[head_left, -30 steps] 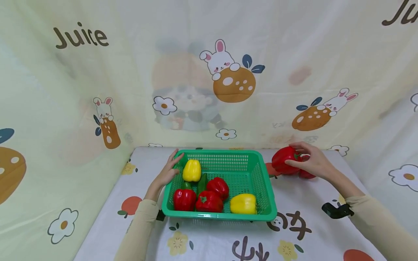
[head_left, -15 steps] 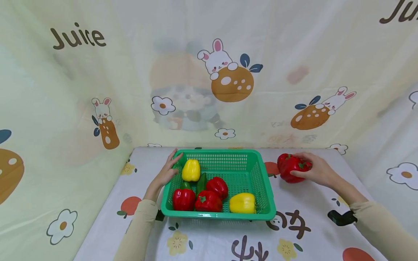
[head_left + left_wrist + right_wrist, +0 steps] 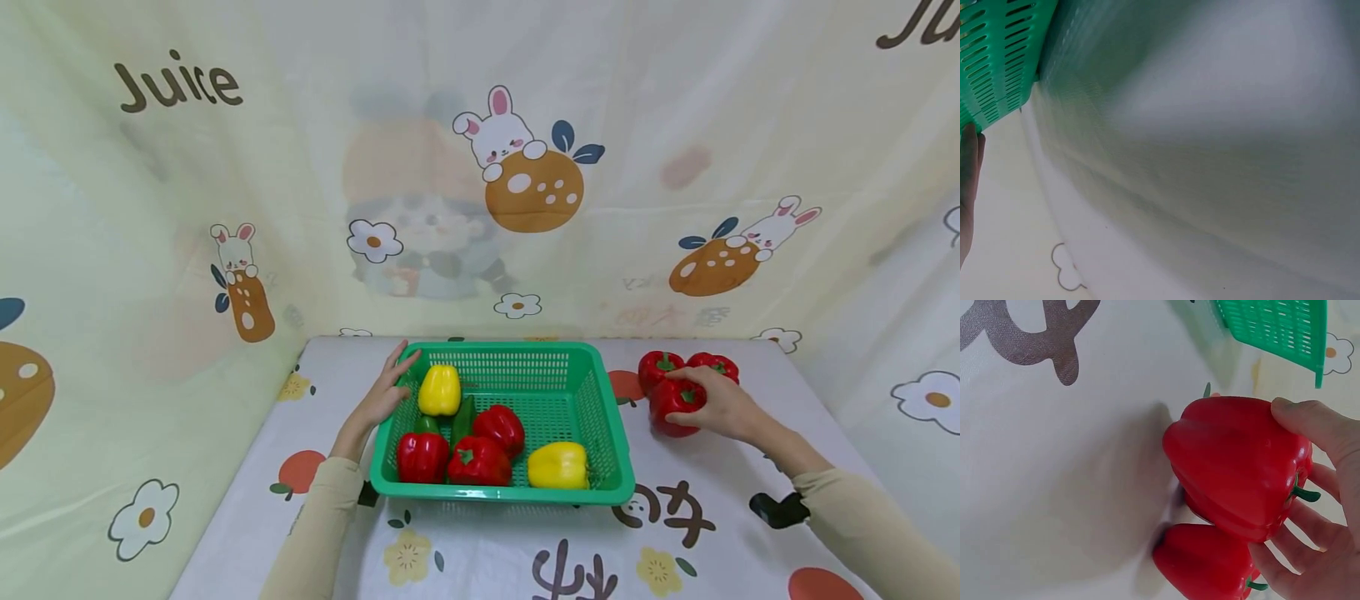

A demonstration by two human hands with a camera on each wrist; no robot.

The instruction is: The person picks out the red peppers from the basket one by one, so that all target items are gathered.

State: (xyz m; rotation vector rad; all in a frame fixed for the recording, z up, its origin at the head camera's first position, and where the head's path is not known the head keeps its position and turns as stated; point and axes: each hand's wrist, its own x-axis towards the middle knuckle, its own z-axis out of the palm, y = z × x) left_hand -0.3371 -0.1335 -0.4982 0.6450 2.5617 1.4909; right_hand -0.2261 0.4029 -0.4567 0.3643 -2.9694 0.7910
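Observation:
In the head view a red bell pepper (image 3: pixel 675 408) is held in my right hand (image 3: pixel 723 407). The right wrist view shows the thumb (image 3: pixel 1294 412) over its side and the fingers round its stem end. Close behind it are two more red bell peppers, one at the left (image 3: pixel 658 367) and one at the right (image 3: pixel 712 363), partly hidden by the hand. My left hand (image 3: pixel 381 400) rests on the left rim of a green plastic basket (image 3: pixel 502 493), with straight fingers. In the left wrist view the fingers (image 3: pixel 969 162) lie against the basket's outer wall.
Inside the basket are several red bell peppers (image 3: pixel 480 462), a yellow bell pepper at the back (image 3: pixel 440 390), another yellow one at the front right (image 3: pixel 558 466), and green cucumber-like vegetables (image 3: pixel 463 419). A patterned cloth (image 3: pixel 465 550) covers the table; printed curtains (image 3: pixel 645 100) enclose it.
My right hand has brought its red bell pepper slightly toward me and lower, in front of the other two, both of which now show. The left hand and basket have stayed put.

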